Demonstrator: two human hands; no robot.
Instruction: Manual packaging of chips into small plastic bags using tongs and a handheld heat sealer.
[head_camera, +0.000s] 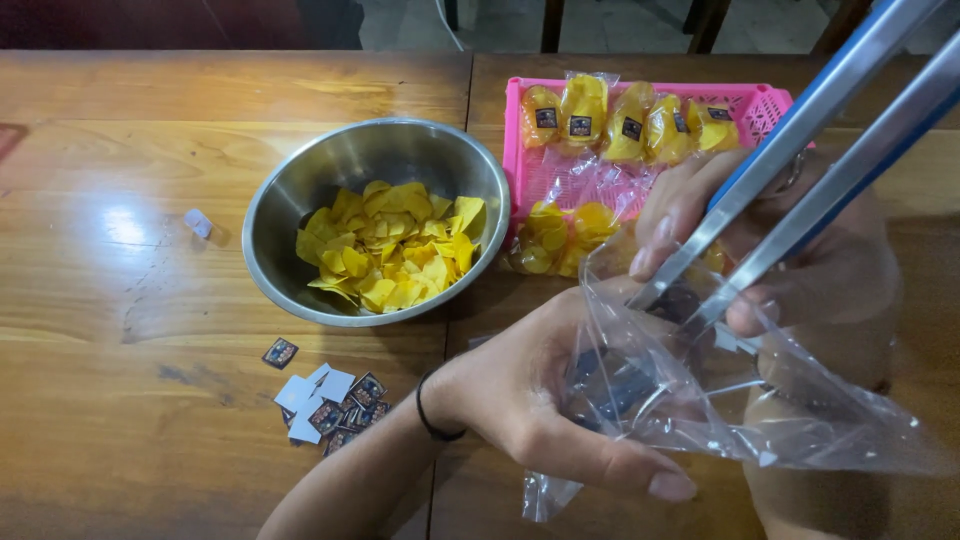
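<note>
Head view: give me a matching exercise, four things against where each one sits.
Things:
1. yellow chips
2. filled packets
3. small label cards
4. tongs

Places:
A. in the right hand
B. loose on the wooden table, near the left hand wrist
C. in the steel bowl
D. lined up in the pink tray

Pairs: 1-C, 2-D, 3-B, 4-A

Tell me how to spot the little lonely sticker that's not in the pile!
Start at the round metal bowl of yellow chips on the wooden table. Below its front rim lies a heap of small square stickers. The single sticker sits just up and left of that heap, alone on bare wood, dark face up, touching none of them.
</note>
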